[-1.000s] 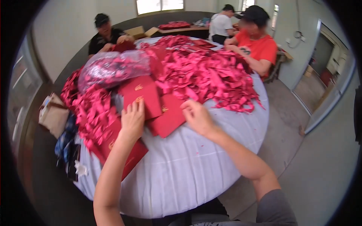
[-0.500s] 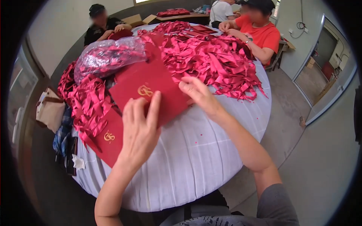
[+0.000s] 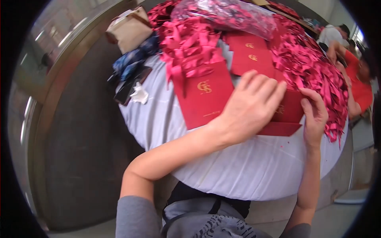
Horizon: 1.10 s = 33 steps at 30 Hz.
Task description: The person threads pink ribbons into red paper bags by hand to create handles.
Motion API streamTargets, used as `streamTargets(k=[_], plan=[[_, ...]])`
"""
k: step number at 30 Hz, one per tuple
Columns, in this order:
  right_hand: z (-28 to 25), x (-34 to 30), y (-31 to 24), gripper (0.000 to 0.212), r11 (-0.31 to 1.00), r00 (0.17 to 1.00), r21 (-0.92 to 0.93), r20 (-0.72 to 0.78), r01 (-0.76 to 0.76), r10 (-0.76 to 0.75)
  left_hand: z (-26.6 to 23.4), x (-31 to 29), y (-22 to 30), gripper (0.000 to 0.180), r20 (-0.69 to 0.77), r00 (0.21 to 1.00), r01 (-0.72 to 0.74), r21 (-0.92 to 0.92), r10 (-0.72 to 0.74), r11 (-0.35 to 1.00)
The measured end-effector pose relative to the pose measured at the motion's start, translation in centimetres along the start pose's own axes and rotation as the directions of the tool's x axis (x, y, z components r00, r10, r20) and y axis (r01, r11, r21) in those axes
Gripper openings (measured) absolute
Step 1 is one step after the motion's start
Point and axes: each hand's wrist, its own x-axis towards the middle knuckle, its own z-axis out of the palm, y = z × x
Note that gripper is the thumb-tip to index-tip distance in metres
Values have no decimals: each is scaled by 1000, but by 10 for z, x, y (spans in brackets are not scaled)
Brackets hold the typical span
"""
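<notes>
A red flat paper bag (image 3: 294,104) with a gold emblem lies in front of me, a folded strip standing out along its near edge. My right hand (image 3: 316,113) pinches its right edge between thumb and fingers. Over its left part rests my left hand (image 3: 254,105), fingers extended and slightly bent, hiding much of the emblem. To the left of that hand lies another red paper bag (image 3: 204,105) with pink ribbon handles at its top. Beyond my hands, further red bags (image 3: 253,59) overlap in a stack.
Pink ribbons (image 3: 317,75) heap along the right; a clear plastic bag (image 3: 230,16) of ribbons lies at the back. On the white tablecloth (image 3: 234,170) sits a crumpled tissue (image 3: 139,93). A beige bag (image 3: 129,29) stands beyond the left edge. A person in red (image 3: 357,79) sits at right.
My view has swung left and down. The bag between my hands has come off the stack toward me, its near strip now folded out. My right hand has closed on its right edge.
</notes>
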Motion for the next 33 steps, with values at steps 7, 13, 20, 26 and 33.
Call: streamTargets(k=[7,13,20,26,33], plan=[[1,3,-19,20,960,964,-190,207,204,-164,10,-11,9,33,-187,982,-19,65,31,998],[-5,3,-23,13,912,949,-311,247,267,-193,-2,4,16,22,-31,997,-67,69,70,995],[-6,5,-23,13,888,927,-306,265,342,-266,-48,30,6,21,316,948,-47,44,30,998],[-7,5,-26,14,849,887,-297,298,437,-353,-47,29,16,21,289,954,-83,14,76,996],[-3,1,-22,16,826,900,-368,264,426,-347,-53,33,23,12,345,939,-40,95,4,995]])
